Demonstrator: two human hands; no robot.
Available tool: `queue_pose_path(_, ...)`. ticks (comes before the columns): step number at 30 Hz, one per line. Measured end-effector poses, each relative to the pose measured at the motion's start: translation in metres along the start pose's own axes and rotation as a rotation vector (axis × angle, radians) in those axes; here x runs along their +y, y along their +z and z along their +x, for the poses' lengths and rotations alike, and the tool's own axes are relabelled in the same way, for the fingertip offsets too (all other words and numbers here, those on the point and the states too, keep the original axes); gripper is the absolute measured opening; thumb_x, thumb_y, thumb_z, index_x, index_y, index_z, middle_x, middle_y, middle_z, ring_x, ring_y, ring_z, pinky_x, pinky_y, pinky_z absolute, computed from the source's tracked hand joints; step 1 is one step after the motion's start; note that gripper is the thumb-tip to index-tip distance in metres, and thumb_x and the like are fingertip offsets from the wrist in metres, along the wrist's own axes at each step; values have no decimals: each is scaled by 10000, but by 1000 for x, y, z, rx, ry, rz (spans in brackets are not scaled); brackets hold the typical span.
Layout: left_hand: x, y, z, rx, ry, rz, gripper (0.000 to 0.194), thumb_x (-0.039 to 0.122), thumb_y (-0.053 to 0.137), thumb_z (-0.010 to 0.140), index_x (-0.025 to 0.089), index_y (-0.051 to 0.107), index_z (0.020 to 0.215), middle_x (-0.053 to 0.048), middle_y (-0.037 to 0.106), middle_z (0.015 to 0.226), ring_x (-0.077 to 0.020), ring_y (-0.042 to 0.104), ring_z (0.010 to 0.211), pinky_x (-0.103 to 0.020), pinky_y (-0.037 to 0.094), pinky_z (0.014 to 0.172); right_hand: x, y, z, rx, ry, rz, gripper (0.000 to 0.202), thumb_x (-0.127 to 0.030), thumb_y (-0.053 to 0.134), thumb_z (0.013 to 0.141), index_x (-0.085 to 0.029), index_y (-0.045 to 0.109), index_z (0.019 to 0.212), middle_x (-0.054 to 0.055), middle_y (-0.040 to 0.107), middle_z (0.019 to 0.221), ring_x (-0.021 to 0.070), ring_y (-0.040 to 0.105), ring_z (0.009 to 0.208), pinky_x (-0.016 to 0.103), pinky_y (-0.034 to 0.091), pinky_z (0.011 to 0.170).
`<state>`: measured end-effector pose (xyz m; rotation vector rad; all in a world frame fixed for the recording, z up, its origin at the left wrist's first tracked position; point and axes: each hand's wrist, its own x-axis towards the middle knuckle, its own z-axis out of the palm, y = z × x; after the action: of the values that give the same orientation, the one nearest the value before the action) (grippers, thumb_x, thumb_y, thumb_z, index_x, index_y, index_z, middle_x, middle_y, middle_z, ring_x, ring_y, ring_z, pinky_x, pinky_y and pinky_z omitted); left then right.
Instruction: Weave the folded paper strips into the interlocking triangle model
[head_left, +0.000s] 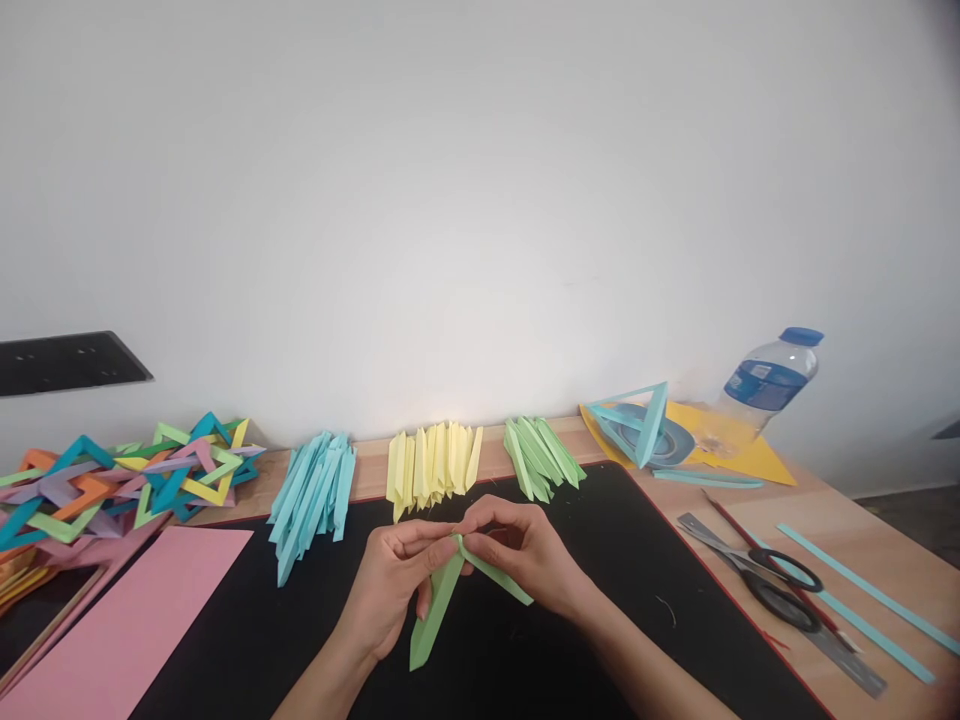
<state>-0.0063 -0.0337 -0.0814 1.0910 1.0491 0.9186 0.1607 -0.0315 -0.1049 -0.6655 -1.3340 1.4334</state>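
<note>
Between my two hands is a green folded paper strip [439,612], bent into an upside-down V with its peak at my fingertips. My left hand [394,570] pinches it just left of the peak, thumb on top. My right hand [525,550] grips the other side, and that leg slants down to the right beneath its fingers. Beyond my hands lie piles of folded paper strips: blue strips [313,495] on the left, yellow strips [433,465] in the middle and green strips [540,457] on the right.
Interlocked colourful paper stars [187,465] and a pink sheet [142,610] lie left on the black mat [600,620]. To the right are scissors [780,590], a pencil [731,520], a metal ruler [862,670], blue strips [885,590], blue tape [667,440] and a water bottle [769,380].
</note>
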Motion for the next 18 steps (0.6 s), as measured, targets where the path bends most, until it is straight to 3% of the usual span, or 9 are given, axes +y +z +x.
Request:
queue_pose_path(10,-3,-1,1,19,3,41,353,372,782,650,112,760,887,-101,725,625,-42,443,320,-147,307,306,-3,4,-1,69,38,-116,186,-332,698,753,-163,638,800,1,585,767,129,630,622,262,514,609)
queue_pose_path(15,-5,-4,3,-70,-89,-91,372,375,756,691,105,747,947,-115,713,621,-98,559,445,-136,322,331,-5,3,-1,43,33,-103,189,-329,697,754,-156,639,805,8,589,782,136,635,620,281,521,618)
queue_pose_path(18,-4,-4,3,-39,-138,-164,346,334,815,620,118,765,886,-77,678,568,-75,532,451,-116,295,330,-5,1,-1,31,26,-120,164,-302,698,753,-154,652,803,19,594,803,143,624,670,282,514,636)
